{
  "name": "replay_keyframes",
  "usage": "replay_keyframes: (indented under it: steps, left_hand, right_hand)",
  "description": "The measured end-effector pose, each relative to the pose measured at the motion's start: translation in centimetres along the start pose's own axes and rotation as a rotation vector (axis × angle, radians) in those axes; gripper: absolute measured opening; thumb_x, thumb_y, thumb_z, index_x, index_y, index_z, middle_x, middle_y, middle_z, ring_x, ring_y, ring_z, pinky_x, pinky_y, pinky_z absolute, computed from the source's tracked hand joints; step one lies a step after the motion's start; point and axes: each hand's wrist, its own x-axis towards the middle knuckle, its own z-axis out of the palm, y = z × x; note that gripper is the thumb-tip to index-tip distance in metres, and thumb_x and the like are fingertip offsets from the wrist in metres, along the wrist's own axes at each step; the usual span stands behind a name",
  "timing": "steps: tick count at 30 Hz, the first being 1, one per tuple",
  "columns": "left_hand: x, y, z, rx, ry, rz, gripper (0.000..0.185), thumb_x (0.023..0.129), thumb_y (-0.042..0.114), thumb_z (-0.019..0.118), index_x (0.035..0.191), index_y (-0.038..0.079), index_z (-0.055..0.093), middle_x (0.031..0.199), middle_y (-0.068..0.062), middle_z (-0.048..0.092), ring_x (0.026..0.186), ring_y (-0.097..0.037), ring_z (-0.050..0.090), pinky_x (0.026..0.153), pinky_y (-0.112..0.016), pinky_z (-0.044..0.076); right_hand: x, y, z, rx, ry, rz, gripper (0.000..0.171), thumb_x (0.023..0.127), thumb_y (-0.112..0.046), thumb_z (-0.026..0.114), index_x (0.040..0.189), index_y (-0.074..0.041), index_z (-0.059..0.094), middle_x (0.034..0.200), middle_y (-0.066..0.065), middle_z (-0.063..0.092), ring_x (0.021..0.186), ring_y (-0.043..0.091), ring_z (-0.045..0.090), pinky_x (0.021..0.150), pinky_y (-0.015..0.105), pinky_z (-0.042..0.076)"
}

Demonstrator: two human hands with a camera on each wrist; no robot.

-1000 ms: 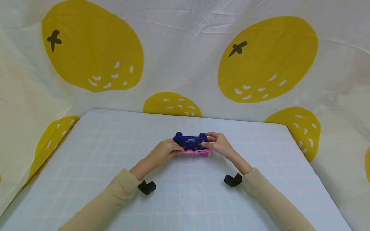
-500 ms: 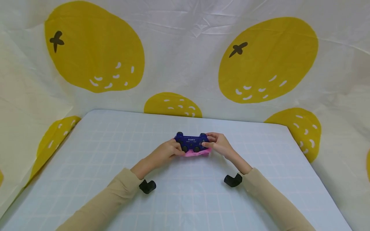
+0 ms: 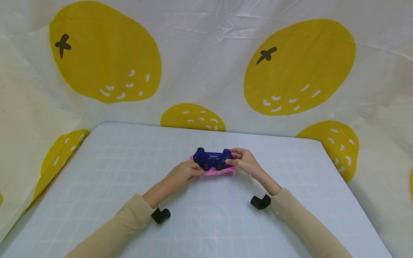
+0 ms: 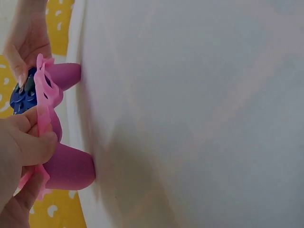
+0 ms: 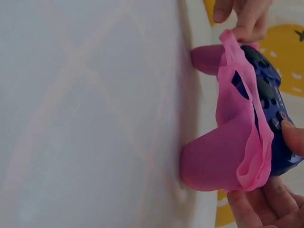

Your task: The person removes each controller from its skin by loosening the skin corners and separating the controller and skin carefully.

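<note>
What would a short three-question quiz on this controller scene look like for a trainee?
1. True or false: the blue controller sits partly inside a pink silicone cover.
2. Which hand pinches the cover's edge at the controller's left end? A) left hand B) right hand C) neither
3. Fill in: the cover's two handle ends rest against the ____.

Key: 1 true; 2 A; 3 table.
</note>
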Motion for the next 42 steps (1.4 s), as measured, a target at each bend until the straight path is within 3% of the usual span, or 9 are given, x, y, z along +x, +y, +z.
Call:
replay_keyframes:
  steps: [9,13,19,21,25,28,31,37,42]
  left_hand:
    - [-1.2,0.6,0.1,-0.134,-0.124,-0.165,0.042,0.087,0.004,0.065,0.129,0.004,0.060,0.129,-0.011,0.061,0.126,-0.029,0.051,0.108,-0.045,0.040]
    - [-1.9,0.7,-0.2,-0.208,-0.140,-0.180,0.039,0.091,0.007,0.062,0.129,0.004,0.060,0.136,-0.010,0.057,0.131,-0.031,0.048,0.109,-0.047,0.038]
    - [-2.6,0.3,-0.6,-0.565,-0.028,-0.328,0.030,0.095,0.009,0.057,0.124,0.009,0.065,0.130,-0.005,0.063,0.128,-0.028,0.053,0.105,-0.046,0.043]
    - [-2.6,0.0,-0.9,-0.686,0.043,-0.434,0.027,0.095,0.010,0.058,0.119,0.007,0.068,0.122,-0.007,0.068,0.119,-0.025,0.060,0.099,-0.039,0.048]
    - [-2.1,-0.8,-1.3,-0.805,0.181,-0.692,0.023,0.093,0.010,0.061,0.110,-0.001,0.070,0.109,-0.017,0.071,0.097,-0.021,0.070,0.083,-0.026,0.056]
    - [-1.4,-1.3,-1.6,-0.831,0.236,-0.889,0.027,0.094,0.017,0.061,0.110,-0.003,0.070,0.108,-0.018,0.071,0.088,-0.018,0.071,0.079,-0.025,0.057]
    - [-0.3,-1.7,-1.8,-0.823,0.222,-1.017,0.033,0.093,0.027,0.062,0.111,0.000,0.070,0.109,-0.015,0.071,0.085,-0.016,0.072,0.080,-0.027,0.057]
    - [1.2,-1.7,-2.4,-0.747,0.123,-1.121,0.041,0.086,0.042,0.068,0.106,0.007,0.073,0.106,-0.010,0.073,0.086,-0.019,0.071,0.083,-0.031,0.056]
    - [1.6,-1.8,-2.7,-0.712,0.065,-1.152,0.041,0.082,0.044,0.073,0.104,0.009,0.075,0.103,-0.007,0.074,0.086,-0.018,0.070,0.083,-0.032,0.056]
  right_hand:
    - [-0.3,-0.2,0.0,0.020,-0.006,0.007,0.059,0.088,-0.021,0.068,0.137,0.002,0.047,0.131,0.024,0.058,0.122,0.037,0.056,0.103,0.051,0.044]
    - [-0.3,-0.2,0.0,0.017,-0.007,0.014,0.060,0.088,-0.022,0.068,0.138,0.002,0.046,0.132,0.024,0.056,0.124,0.038,0.054,0.104,0.052,0.043]
    - [-0.5,-0.4,0.0,0.010,-0.008,0.007,0.061,0.088,-0.023,0.068,0.139,0.003,0.045,0.134,0.024,0.055,0.124,0.038,0.053,0.104,0.052,0.042]
    - [-0.5,-0.3,0.0,0.007,-0.007,0.002,0.062,0.088,-0.023,0.068,0.139,0.003,0.045,0.135,0.025,0.054,0.125,0.039,0.053,0.104,0.052,0.042]
    - [-0.5,-0.3,0.0,0.002,-0.002,0.000,0.063,0.089,-0.024,0.067,0.140,0.004,0.044,0.137,0.025,0.052,0.127,0.040,0.050,0.105,0.053,0.041]
    - [-0.6,-0.2,-0.1,0.001,-0.002,0.000,0.063,0.089,-0.024,0.067,0.140,0.004,0.043,0.137,0.024,0.052,0.127,0.039,0.051,0.105,0.053,0.040]
    - [-0.6,-0.2,-0.1,-0.001,-0.002,-0.003,0.062,0.089,-0.023,0.066,0.140,0.003,0.044,0.136,0.024,0.053,0.126,0.039,0.052,0.105,0.053,0.041]
    - [-0.5,-0.2,0.1,0.004,-0.005,-0.003,0.063,0.089,-0.023,0.067,0.140,0.004,0.043,0.136,0.025,0.053,0.127,0.039,0.051,0.105,0.053,0.040]
    - [-0.5,-0.4,0.2,0.001,-0.004,-0.007,0.062,0.089,-0.022,0.067,0.140,0.005,0.043,0.136,0.025,0.053,0.126,0.040,0.051,0.105,0.054,0.040]
